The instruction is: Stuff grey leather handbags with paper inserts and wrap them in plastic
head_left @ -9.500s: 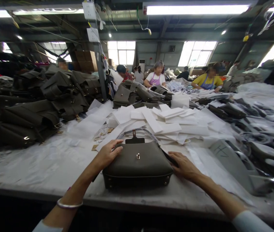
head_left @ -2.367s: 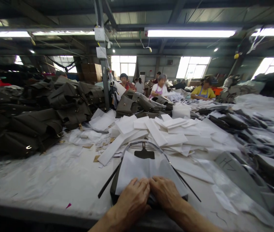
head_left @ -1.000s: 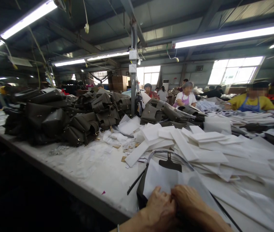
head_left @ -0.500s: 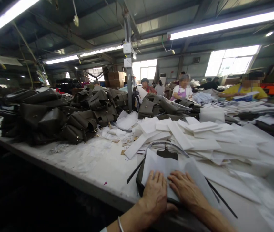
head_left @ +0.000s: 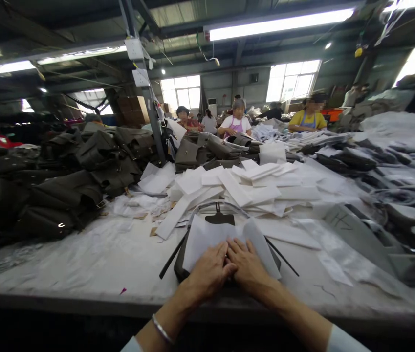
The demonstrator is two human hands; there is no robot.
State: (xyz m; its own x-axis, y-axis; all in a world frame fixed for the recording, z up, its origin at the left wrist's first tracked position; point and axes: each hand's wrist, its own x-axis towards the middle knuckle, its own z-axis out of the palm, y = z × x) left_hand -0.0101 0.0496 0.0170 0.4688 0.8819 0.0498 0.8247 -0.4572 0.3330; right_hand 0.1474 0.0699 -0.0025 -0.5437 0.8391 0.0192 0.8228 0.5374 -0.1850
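Down flat on the white sheet [head_left: 207,234] with both hands, right over the handbag [head_left: 178,264]. Left hand [head_left: 210,270] set palm-down, right hand [head_left: 250,266] pressed in beside it, touching it above the bag's middle. Fingers [head_left: 242,248] stretched out and spread, gripping nothing, only pinning, probably to keep the thin sheet smooth against the bag's face and stop any sliding.

Handbag laid on its back at the near edge of the worktop [head_left: 93,259], close in, within easy reach of both arms. Draped over nearly all of the handbag, that sheet, with only the dark tab [head_left: 220,219] poking out past its far edge. Thin dark strap [head_left: 172,258] thrown out to the handbag's left, with a second run out to the right, seemingly to keep it off the covered face. Wrapped handle [head_left: 212,204] arched just beyond the tab.

Heaped just behind the handbag, a loose pile of folded white sheets [head_left: 251,183], handy for 1 reach forward. Stacked well to the left of the handbag, many more dark bags [head_left: 75,190]. Scattered to its right, clear plastic bags [head_left: 342,230]. Far beyond the handbag, at least 3 other people seated at the same long worktop, 1 in a yellow top [head_left: 308,120], busy with their own heaps. Silver bangle [head_left: 162,330] worn on the left wrist, nearer than the handbag.
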